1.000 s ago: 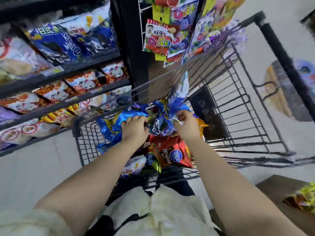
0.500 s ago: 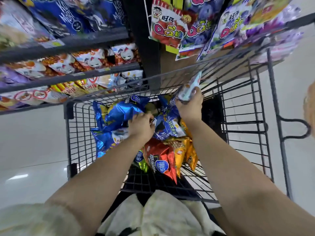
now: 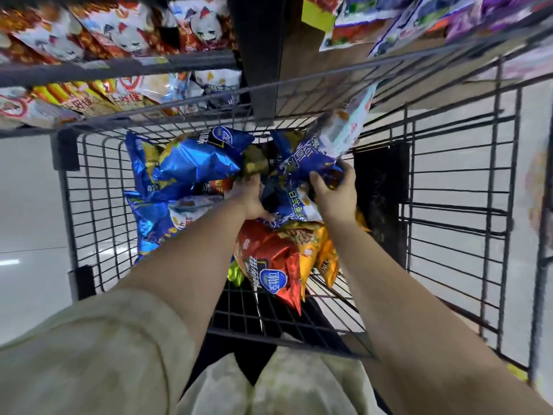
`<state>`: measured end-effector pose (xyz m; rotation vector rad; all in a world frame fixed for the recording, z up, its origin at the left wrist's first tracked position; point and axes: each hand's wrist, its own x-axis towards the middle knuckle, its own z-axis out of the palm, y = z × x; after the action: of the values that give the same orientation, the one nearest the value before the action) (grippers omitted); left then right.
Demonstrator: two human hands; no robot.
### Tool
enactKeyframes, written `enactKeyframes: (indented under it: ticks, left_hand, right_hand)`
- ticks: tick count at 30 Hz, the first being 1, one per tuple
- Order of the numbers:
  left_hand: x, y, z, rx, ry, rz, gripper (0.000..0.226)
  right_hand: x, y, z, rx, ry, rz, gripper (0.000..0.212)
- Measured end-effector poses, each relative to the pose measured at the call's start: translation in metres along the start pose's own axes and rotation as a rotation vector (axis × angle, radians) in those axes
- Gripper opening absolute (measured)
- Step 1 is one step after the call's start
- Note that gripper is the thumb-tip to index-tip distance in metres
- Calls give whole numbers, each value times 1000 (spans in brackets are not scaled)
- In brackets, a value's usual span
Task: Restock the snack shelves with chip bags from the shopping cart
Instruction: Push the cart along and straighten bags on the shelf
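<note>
Head camera, looking down: a person in pale sleeves [image 3: 98, 351] leans over a black wire shopping cart [image 3: 89, 211] parked against the snack shelves [image 3: 125, 65], both bare arms stretched into the basket. The right hand [image 3: 335, 194] grasps a dark blue chip bag [image 3: 311, 155] by its lower edge, thumb on the near face and fingers curled round the far side, the bag tilted up above the heap. A pale packet [image 3: 350, 121] stands just behind it and rises to the cart's far rim; whether the same hand holds it cannot be told. The left hand [image 3: 250, 196] is pushed into the middle of the pile, its fingers buried among the bags, so its grip cannot be told. Beside that hand, on the left of the basket, lies a shiny blue bag [image 3: 194, 163], with a second blue bag [image 3: 155, 223] below it. Nearer the person, between the two forearms, a red bag [image 3: 269, 259] lies on the cart floor, touching orange bags [image 3: 317, 250] on its right. Shelves at upper left are packed with red-and-white snack packs [image 3: 119, 31], and more packets [image 3: 389, 22] hang at upper right, above the cart.
</note>
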<state>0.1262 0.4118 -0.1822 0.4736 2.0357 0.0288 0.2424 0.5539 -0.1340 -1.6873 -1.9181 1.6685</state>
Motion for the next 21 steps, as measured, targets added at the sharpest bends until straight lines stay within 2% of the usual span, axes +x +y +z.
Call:
enactKeyframes:
  ticks: [4,7,10,13,16,21]
  left_hand:
    - [-9,-9,14,-78,49,35,114]
    - [-19,-18,22,-86,107,52,96]
    - [-27,-23,23,-71,149,38,83]
    - [-33,-28,25,-109,200,55,55]
    - [-38,-35,26,-181,271,58,17]
    - [-52,-48,29,-213,389,186,4]
  right_hand:
    - [-4,3,-3,-49,-15,-4,52]
    - [-9,3,-7,-124,-34,-57,39]
    - [-17,5,-11,-284,-84,-185,25]
    - [-26,14,-12,-435,-124,-336,20]
    - [-35,28,-11,-429,-160,-251,22]
    - [-44,43,-14,-427,-217,-189,30]
